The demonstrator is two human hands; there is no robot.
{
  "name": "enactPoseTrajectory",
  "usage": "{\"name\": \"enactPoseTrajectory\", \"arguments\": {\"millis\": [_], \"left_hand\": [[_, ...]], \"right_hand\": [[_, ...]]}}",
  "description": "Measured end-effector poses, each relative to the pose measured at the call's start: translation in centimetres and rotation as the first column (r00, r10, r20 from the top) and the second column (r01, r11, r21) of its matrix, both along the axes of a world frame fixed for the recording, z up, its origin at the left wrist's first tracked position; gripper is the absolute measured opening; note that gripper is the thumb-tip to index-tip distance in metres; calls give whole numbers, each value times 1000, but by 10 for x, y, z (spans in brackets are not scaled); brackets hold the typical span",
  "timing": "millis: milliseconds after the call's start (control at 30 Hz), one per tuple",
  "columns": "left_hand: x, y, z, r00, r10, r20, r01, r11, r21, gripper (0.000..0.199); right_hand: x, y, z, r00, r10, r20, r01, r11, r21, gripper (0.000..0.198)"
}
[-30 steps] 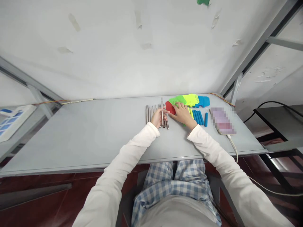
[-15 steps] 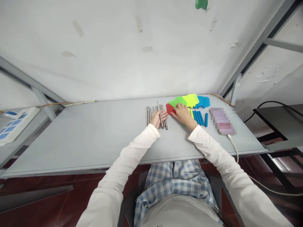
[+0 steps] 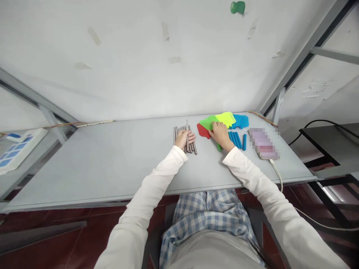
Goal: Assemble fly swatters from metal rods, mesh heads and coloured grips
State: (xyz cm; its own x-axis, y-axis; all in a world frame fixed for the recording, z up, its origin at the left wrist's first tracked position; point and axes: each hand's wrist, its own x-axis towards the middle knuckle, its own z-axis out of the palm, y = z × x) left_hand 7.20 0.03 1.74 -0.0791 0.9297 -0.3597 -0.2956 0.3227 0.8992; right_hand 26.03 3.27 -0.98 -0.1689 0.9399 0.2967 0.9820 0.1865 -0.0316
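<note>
My left hand (image 3: 185,139) is closed round a slim metal rod (image 3: 187,129) with a thinner tip, held nearly upright in the picture. Several similar metal rods (image 3: 194,148) lie side by side beneath and around that hand. My right hand (image 3: 221,135) rests palm down with curled fingers at the lower edge of a green mesh piece (image 3: 206,122); its palm hides what is under it. A green tube (image 3: 219,147) pokes out below the right hand. Just left of its thumb is a red flat piece (image 3: 202,130). Several blue tubes (image 3: 235,139) lie to its right.
A yellow mesh piece (image 3: 226,118) and a blue piece (image 3: 242,121) overlap in a row along the back. A pixelated phone (image 3: 263,144) with a white cable (image 3: 276,170) lies at the right of the grey table (image 3: 112,160). A white power strip (image 3: 19,149) is far left.
My right hand has shifted slightly right, off the red piece, and now covers the yellow tubes. My left hand has moved a little left, its fingers more curled round the rod.
</note>
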Motion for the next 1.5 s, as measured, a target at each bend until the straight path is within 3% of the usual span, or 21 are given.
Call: {"name": "enactPoseTrajectory", "arguments": {"millis": [200, 367, 567, 667, 800, 933, 1100, 1233, 1500], "left_hand": [[-4, 0, -1, 994, -18, -112, 21, 1000, 24, 13], [-7, 1, -1, 989, -37, -146, 41, 999, 21, 11], [-2, -3, 1, 995, -25, -93, 31, 997, 67, 16], [3, -8, 1, 997, -67, -34, 70, 994, 86, 15], [7, -13, 2, 990, -138, 27, 134, 984, 115, 16], [9, -14, 1, 987, -150, 56, 142, 981, 136, 20], [9, -15, -3, 975, -208, 77, 197, 972, 124, 36], [8, -16, -2, 953, -302, 3, 300, 947, 112, 51], [12, -21, -1, 937, -348, -8, 346, 928, 135, 54]], "right_hand": [[3, 3, 2, 999, 24, 30, -23, 1000, -6, 38], [-1, -7, 8, 993, 106, 52, -109, 992, 66, 44], [-11, -21, 15, 974, 207, 90, -205, 978, -22, 49], [-8, -19, 18, 985, 172, 25, -172, 985, 23, 48], [3, -8, 17, 998, 0, -56, 6, 995, 104, 50], [9, 6, 8, 988, -129, -85, 135, 988, 70, 70], [8, 14, 4, 977, -143, -159, 144, 990, -3, 76], [11, 16, 8, 951, -197, -240, 186, 980, -68, 82], [11, 17, 7, 955, -123, -270, 111, 992, -60, 83]]}}
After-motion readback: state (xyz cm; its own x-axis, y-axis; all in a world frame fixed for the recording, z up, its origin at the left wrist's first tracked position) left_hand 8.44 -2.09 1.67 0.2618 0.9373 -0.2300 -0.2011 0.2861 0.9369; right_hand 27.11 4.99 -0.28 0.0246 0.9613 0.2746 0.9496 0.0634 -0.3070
